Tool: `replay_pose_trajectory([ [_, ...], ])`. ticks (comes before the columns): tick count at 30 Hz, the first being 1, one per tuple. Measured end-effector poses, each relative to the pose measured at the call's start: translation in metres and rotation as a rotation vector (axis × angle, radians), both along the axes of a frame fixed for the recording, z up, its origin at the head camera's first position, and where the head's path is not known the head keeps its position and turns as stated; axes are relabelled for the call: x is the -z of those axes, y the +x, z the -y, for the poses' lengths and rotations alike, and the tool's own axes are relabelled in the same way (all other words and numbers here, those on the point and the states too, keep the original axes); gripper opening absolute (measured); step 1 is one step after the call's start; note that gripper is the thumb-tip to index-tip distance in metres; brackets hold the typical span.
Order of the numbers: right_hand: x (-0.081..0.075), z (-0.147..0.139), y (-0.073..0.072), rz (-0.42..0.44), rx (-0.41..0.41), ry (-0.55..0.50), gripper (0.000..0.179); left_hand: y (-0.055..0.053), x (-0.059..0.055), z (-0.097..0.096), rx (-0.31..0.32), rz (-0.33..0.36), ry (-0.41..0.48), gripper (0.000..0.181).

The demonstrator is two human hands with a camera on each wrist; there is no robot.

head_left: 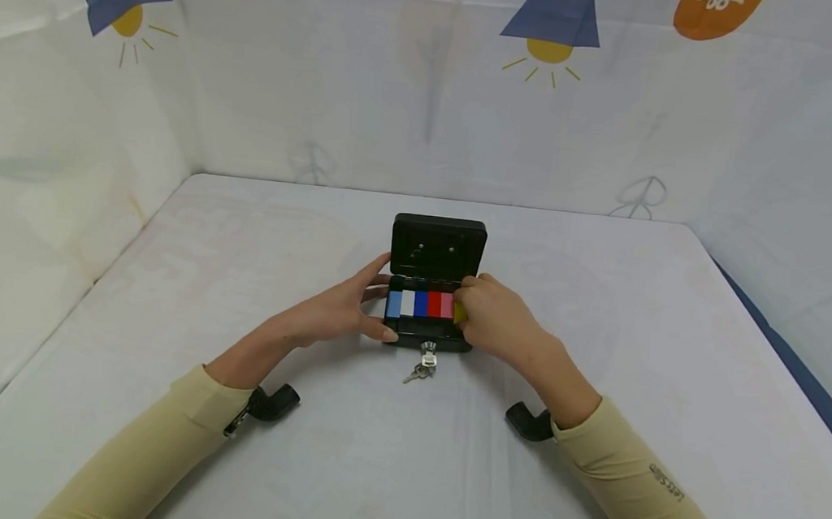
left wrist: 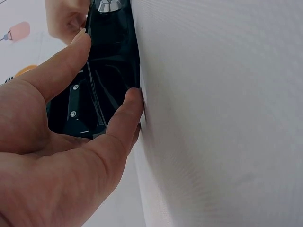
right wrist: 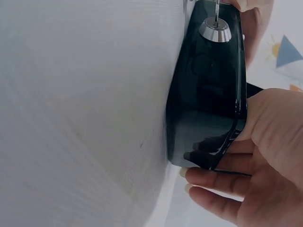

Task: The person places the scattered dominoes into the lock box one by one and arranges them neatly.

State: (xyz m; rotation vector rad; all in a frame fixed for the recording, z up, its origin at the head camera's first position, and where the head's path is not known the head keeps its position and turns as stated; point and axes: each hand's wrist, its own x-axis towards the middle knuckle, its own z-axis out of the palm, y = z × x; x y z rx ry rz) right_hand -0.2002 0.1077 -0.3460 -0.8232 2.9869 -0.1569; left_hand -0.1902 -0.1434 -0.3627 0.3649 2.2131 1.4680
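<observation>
A small black cash box [head_left: 409, 342] stands on the table with its lid [head_left: 438, 233] raised. Across its inside runs a row of coloured blocks: light blue [head_left: 394, 303], white [head_left: 408, 303], dark blue [head_left: 421, 303], red [head_left: 434, 304] and pink [head_left: 447, 305]. At the right end of that row my right hand [head_left: 497, 319] pinches a yellow block [head_left: 460, 313], which its fingers partly cover. My left hand [head_left: 334, 310] grips the box's left end, thumb at the front corner and fingers along the side [left wrist: 71, 146]. Outside the box's right end, some right fingers [right wrist: 218, 182] hang loosely.
Keys [head_left: 419, 370] hang from the lock [right wrist: 216, 30] on the box's front. A white cloth covers the table [head_left: 401, 454]. White curtains [head_left: 427, 114] with printed lamps enclose the back and sides. Black wrist mounts [head_left: 276, 403] stick out from both sleeves.
</observation>
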Motion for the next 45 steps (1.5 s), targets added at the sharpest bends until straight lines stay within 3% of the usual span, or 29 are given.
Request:
replay_pose_trajectory([
  [18,-0.0004,0.0033,0.0036,-0.092,-0.005,0.007,0.011,0.0005,-0.0001,-0.0009,0.008,-0.006,-0.009,0.119],
  [32,0.0014,0.0019,-0.0013,-0.056,0.010,-0.012,0.017,0.0003,-0.0002,-0.0008,0.012,-0.007,0.003,0.118],
  [45,-0.0026,-0.0030,-0.0020,0.035,0.020,-0.031,0.028,0.0000,0.0001,-0.0010,0.007,0.003,-0.004,0.119],
])
